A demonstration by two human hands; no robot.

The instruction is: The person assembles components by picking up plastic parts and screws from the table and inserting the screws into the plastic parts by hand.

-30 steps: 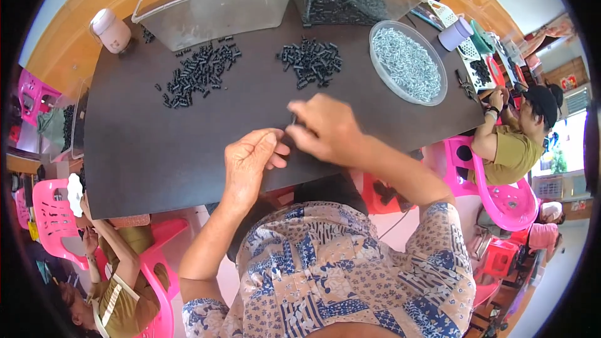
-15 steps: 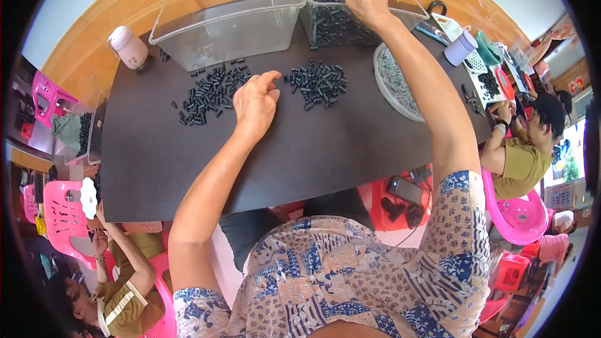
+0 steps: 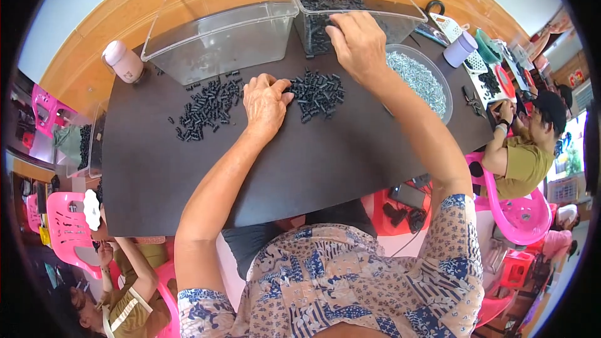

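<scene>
My left hand (image 3: 265,105) rests on the dark table, its thumb and forefinger closing on a small black ribbed part at the left edge of a pile of such parts (image 3: 318,95). A second, wider pile of black parts (image 3: 210,109) lies left of this hand. Raised in front of the right clear bin (image 3: 394,24), my right hand (image 3: 360,47) has its fingers loosely bent, the thumb apart from them, and nothing visible in it. Many black parts (image 3: 332,4) lie inside that bin. Beside my right wrist sits a round clear tub (image 3: 448,103) of silvery pieces.
A large clear bin (image 3: 231,62) stands at the back left, beside a pink bottle (image 3: 123,62). To the right are a purple cup (image 3: 460,49), pliers (image 3: 472,100) and white baskets (image 3: 447,27). A co-worker (image 3: 526,150) sits at right, another person (image 3: 134,300) at lower left.
My right hand has come down and nearer from over the right bin's rim. The left hand has shifted slightly right, its fingers curling in at the right-hand pile.
</scene>
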